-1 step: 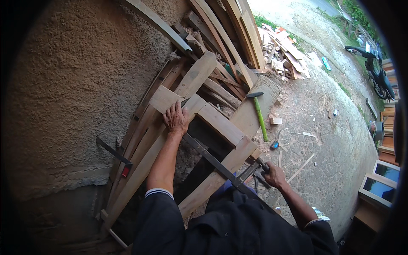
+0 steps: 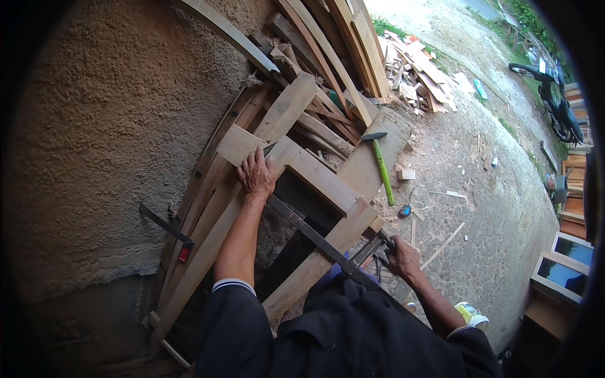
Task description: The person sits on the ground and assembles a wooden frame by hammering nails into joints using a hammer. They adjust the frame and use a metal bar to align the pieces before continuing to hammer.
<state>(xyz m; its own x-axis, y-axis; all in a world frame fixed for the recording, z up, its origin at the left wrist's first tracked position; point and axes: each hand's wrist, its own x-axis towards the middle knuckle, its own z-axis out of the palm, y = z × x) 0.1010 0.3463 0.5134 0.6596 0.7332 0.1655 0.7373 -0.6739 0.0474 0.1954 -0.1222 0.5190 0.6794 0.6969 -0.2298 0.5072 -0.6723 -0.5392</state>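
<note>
A long dark bar clamp (image 2: 304, 230) crosses a pale wooden frame (image 2: 322, 183). My left hand (image 2: 257, 175) rests with fingers stretched out on the frame's far left corner, beside the clamp's dark far jaw. On the right, my right hand (image 2: 403, 257) is closed round the handle at the clamp's screw end. A small wood block (image 2: 376, 224) sits between that end and the frame's side. Beyond the frame, a hammer with a green handle (image 2: 383, 171) lies partly on a wide board (image 2: 362, 169).
A rough wall (image 2: 113, 138) rises on the left, with a try square (image 2: 167, 225) near it. Stacked planks (image 2: 372, 53) and a heap of offcuts (image 2: 416, 72) stand at the back. A blue tape measure (image 2: 405, 211) lies right of the frame. A motorcycle (image 2: 554, 104) is far right.
The whole view has shifted slightly. My right hand is still at the clamp's handle, slightly turned. My left hand stays on the same corner.
</note>
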